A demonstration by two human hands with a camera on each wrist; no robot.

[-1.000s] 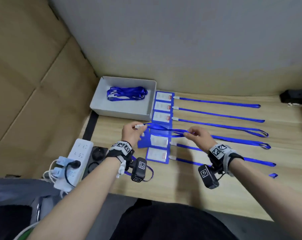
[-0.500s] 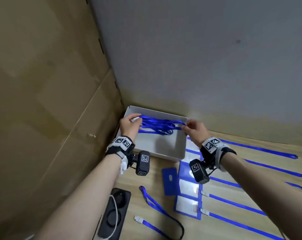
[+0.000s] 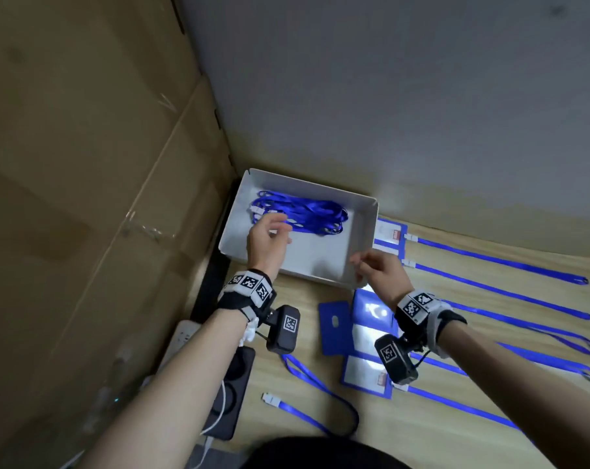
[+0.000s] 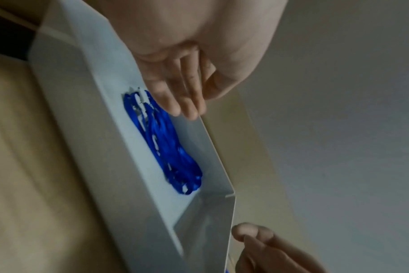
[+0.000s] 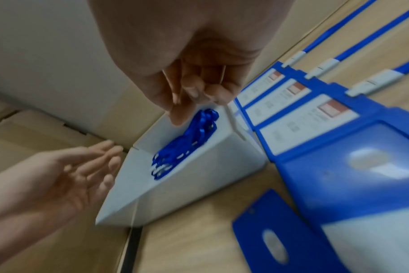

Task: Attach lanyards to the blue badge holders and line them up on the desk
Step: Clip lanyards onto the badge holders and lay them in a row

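Note:
A bundle of blue lanyards [image 3: 300, 216] [image 4: 168, 147] [image 5: 185, 144] lies in a white box [image 3: 364, 238] at the back left of the desk. My left hand [image 3: 278, 228] [image 4: 187, 109] hovers over the bundle, fingers relaxed and empty. My right hand [image 3: 358, 264] [image 5: 194, 99] hangs at the box's near right corner, fingers loosely curled, holding nothing. A bare blue badge holder [image 3: 334, 328] [image 5: 276, 238] lies face down on the desk. A loose lanyard [image 3: 320, 390] lies near the front edge. Several holders [image 3: 368, 370] with lanyards attached form a row on the right.
A cardboard wall [image 3: 83, 198] closes off the left side and a grey wall [image 3: 388, 96] the back. A power strip [image 3: 181, 336] and a black charger pad [image 3: 232, 394] sit at the desk's left edge, beside my left forearm.
Both hands carried a lanyard to the box, let go of it there and now hang empty above it. My head view has tilted down slightly.

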